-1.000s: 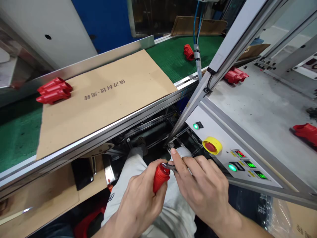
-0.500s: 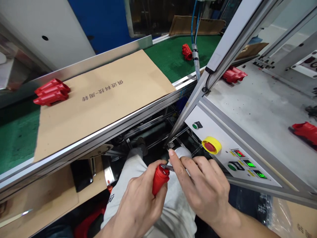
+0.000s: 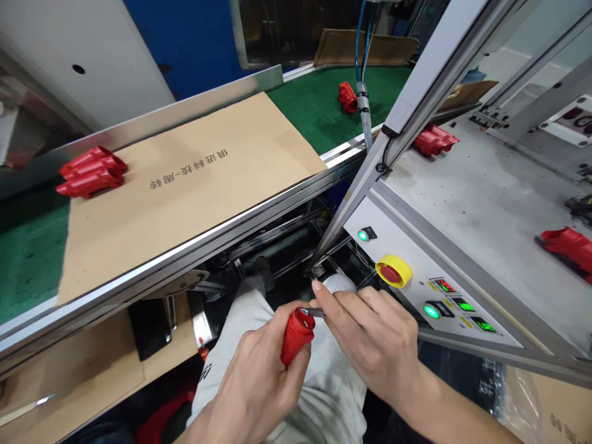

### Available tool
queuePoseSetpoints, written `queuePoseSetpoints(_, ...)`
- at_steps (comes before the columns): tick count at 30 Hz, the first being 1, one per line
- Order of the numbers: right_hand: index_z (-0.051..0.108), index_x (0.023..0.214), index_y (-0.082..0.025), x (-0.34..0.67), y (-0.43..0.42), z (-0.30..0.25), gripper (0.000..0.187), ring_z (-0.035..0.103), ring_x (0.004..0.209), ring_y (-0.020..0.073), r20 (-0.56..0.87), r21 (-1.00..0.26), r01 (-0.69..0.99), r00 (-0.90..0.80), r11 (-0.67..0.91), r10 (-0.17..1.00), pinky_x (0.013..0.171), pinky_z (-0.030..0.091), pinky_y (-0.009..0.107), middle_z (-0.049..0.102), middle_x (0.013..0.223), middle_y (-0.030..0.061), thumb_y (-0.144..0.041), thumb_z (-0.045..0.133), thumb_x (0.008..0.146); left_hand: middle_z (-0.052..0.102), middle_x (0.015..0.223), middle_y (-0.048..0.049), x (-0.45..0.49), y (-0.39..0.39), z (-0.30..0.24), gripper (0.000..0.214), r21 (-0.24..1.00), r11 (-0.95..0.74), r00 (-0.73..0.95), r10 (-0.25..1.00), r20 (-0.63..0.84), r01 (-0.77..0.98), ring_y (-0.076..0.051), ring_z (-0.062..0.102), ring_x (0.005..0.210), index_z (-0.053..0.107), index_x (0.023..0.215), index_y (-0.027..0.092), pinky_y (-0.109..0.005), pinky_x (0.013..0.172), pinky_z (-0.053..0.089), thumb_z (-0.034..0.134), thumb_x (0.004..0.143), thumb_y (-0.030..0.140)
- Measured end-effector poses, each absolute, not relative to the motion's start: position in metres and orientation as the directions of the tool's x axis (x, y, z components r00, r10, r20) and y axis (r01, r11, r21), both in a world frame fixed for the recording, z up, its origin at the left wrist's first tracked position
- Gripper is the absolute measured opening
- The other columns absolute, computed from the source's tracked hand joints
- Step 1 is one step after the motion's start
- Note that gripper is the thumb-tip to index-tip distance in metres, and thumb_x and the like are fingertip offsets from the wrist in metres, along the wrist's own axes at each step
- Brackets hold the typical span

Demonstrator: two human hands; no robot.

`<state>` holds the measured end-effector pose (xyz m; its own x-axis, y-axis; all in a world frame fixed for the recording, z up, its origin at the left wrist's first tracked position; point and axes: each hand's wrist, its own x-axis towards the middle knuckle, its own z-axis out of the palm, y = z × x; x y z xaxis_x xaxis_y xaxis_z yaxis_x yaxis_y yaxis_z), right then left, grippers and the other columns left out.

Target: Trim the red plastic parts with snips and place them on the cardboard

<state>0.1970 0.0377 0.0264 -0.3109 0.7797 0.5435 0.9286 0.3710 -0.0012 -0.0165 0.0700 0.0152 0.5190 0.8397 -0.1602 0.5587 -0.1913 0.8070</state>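
Red plastic housing (image 3: pixel 296 337) sits tilted in the person's left hand (image 3: pixel 252 379), just above the lap, with its open end pointing up toward the other hand. The left fingers are closed around its body. A small metal piece (image 3: pixel 315 312) reaches from that open end to the right hand (image 3: pixel 370 336), whose thumb and forefinger are pinched together on it. How far the metal enters the housing is too small to tell.

Light grey trousers (image 3: pixel 328 394) lie directly beneath both hands. Ahead and to the right of the right hand stands a white control panel (image 3: pixel 402 308) with a red emergency stop button in a yellow collar (image 3: pixel 391 272), green lamps and small digital displays (image 3: pixel 462 304). Beyond the panel, a scuffed steel worktop (image 3: pixel 481 197) carries two more red housings (image 3: pixel 567 246).

Ahead and to the left of the left hand, past a metal conveyor rail (image 3: pixel 185 261), a cardboard sheet (image 3: pixel 185 209) printed with Chinese characters lies on a green belt (image 3: pixel 319 117). Three red parts (image 3: pixel 90 172) are grouped at the sheet's far end, and a single red part (image 3: pixel 348 97) lies on the belt.
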Motion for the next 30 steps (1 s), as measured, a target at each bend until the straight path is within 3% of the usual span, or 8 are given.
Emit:
queuePoseSetpoints(5, 0.067, 0.146, -0.016, 0.198, 0.041, 0.022, 0.053, 0.050, 0.074, 0.0182, 0.545, -0.144, 0.915, -0.245, 0.377, 0.802, 0.071, 0.044, 0.037, 0.077, 0.091, -0.0008, -0.008, 0.081, 0.096, 0.061, 0.066, 0.0076, -0.018, 0.070, 0.013, 0.027, 0.803, -0.247, 0.530, 0.842, -0.098, 0.542, -0.017, 0.052, 0.051, 0.055, 0.124, 0.031, -0.027, 0.052, 0.041, 0.053, 0.099, 0.020)
queuePoseSetpoints(13, 0.069, 0.145, -0.018, 0.197, 0.044, 0.022, 0.044, 0.060, 0.077, 0.0163, 0.478, -0.292, 0.879, -0.207, 0.377, 0.853, 0.078, 0.052, 0.034, 0.079, 0.094, 0.0001, -0.011, 0.074, 0.102, 0.059, 0.070, 0.0065, -0.017, 0.070, 0.015, 0.024, 0.817, -0.228, 0.546, 0.828, -0.123, 0.530, -0.018, 0.051, 0.055, 0.051, 0.124, 0.029, -0.030, 0.056, 0.040, 0.048, 0.102, 0.019)
queuePoseSetpoints(17, 0.073, 0.141, -0.017, 0.198, 0.047, 0.016, 0.039, 0.064, 0.078, 0.0155, 0.482, -0.368, 0.852, -0.168, 0.373, 0.860, 0.077, 0.053, 0.033, 0.080, 0.094, 0.0015, -0.012, 0.075, 0.102, 0.063, 0.077, 0.0052, -0.020, 0.071, 0.012, 0.025, 0.819, -0.283, 0.574, 0.816, -0.069, 0.500, -0.019, 0.053, 0.059, 0.049, 0.125, 0.030, -0.031, 0.060, 0.043, 0.046, 0.104, 0.018)
queuePoseSetpoints(20, 0.075, 0.137, -0.017, 0.200, 0.050, 0.015, 0.035, 0.067, 0.079, 0.0153, 0.472, -0.503, 0.790, -0.090, 0.352, 0.877, 0.077, 0.056, 0.032, 0.080, 0.092, 0.0022, -0.016, 0.078, 0.102, 0.065, 0.079, 0.0048, -0.022, 0.071, 0.010, 0.025, 0.812, -0.306, 0.581, 0.813, -0.049, 0.497, -0.019, 0.054, 0.061, 0.049, 0.124, 0.031, -0.032, 0.061, 0.044, 0.046, 0.103, 0.017)
queuePoseSetpoints(24, 0.075, 0.138, -0.022, 0.201, 0.050, 0.020, 0.038, 0.070, 0.087, 0.0175, 0.341, -0.708, 0.633, -0.083, 0.314, 0.936, 0.082, 0.059, 0.035, 0.080, 0.100, 0.0029, -0.018, 0.080, 0.100, 0.068, 0.080, 0.0051, -0.023, 0.072, 0.007, 0.031, 0.815, -0.324, 0.570, 0.822, -0.010, 0.481, -0.019, 0.055, 0.059, 0.048, 0.126, 0.033, -0.031, 0.058, 0.045, 0.048, 0.101, 0.016)
queuePoseSetpoints(30, 0.074, 0.141, -0.022, 0.205, 0.047, 0.027, 0.042, 0.071, 0.093, 0.0205, 0.321, -0.714, 0.612, -0.146, 0.341, 0.936, 0.087, 0.059, 0.040, 0.080, 0.106, 0.0064, -0.009, 0.067, 0.101, 0.067, 0.078, 0.0058, -0.023, 0.070, -0.002, 0.030, 0.829, -0.301, 0.562, 0.827, -0.019, 0.471, -0.021, 0.055, 0.057, 0.049, 0.124, 0.040, -0.033, 0.055, 0.047, 0.054, 0.100, 0.023)
